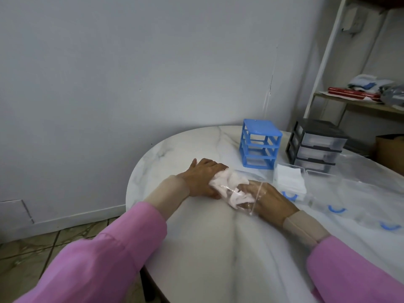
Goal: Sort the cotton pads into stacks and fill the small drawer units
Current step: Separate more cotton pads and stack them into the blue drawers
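Where the marble desk [175,149] curves left, left hand [202,179] and right hand [267,199] both grip a clear bag of pinkish cotton pads [229,189], near an empty blue drawer frame [259,143] and a grey drawer unit [314,145].

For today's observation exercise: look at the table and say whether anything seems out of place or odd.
The blue plastic drawer frame stands empty: all its slots are open, and clear drawers with blue handles lie loose on the marble table. The dark grey drawer unit beside it keeps its drawers.
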`<action>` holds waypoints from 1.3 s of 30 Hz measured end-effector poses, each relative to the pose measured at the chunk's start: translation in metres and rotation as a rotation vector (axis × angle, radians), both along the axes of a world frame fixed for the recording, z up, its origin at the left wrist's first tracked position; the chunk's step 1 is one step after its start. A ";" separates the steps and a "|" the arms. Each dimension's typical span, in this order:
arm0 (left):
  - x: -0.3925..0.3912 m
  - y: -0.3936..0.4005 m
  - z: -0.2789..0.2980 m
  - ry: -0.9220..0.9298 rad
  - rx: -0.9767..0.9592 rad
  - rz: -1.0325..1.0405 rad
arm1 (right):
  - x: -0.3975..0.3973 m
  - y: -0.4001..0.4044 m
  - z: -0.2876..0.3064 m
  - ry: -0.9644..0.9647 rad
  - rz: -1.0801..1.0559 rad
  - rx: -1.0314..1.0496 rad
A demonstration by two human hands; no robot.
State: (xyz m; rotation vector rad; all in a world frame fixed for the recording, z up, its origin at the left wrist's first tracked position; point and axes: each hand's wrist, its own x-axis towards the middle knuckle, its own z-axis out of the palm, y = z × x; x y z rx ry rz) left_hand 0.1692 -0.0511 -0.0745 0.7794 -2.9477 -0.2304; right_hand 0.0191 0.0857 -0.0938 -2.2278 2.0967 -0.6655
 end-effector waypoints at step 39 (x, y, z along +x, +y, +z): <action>-0.039 0.089 0.001 0.248 -0.027 -0.329 | -0.046 0.107 0.009 -0.548 0.034 0.077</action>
